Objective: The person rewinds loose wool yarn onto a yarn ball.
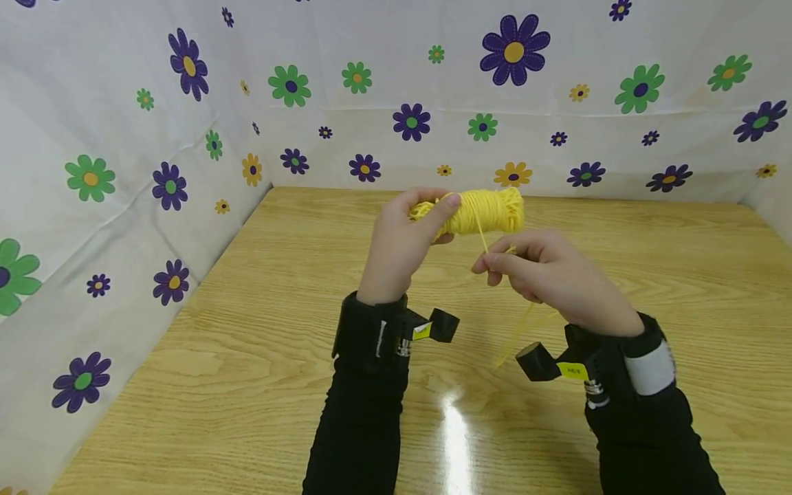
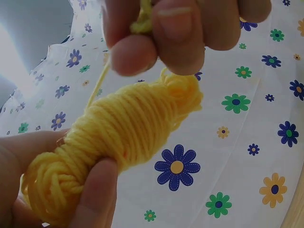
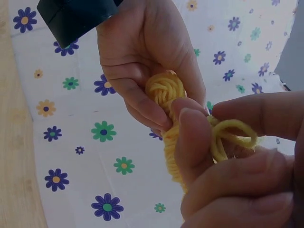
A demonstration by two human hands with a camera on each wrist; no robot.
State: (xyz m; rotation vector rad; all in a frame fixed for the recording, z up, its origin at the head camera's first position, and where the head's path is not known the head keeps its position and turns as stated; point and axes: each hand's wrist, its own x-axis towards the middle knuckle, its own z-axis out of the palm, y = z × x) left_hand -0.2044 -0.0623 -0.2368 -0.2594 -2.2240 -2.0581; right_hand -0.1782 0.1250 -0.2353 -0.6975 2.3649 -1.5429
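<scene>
A skein of yellow yarn [image 1: 489, 210], wound crosswise round its middle, is held above the table by my left hand [image 1: 405, 230]. The left thumb and fingers grip its left end; in the left wrist view the wound skein [image 2: 128, 123] slants up to the right. Just below and right of it, my right hand [image 1: 544, 271] pinches a yarn strand [image 1: 482, 234] that runs taut from the skein. In the right wrist view a small yarn loop [image 3: 235, 135] sticks out between the right thumb and fingers. A loose tail of yarn [image 1: 515, 337] hangs below the right hand.
A wooden table [image 1: 247, 344] spreads beneath both hands. White cloth with printed flowers [image 1: 383, 69] rises along its back and left sides. Each wrist wears a black strap with a small camera block [image 1: 444, 325] jutting inward.
</scene>
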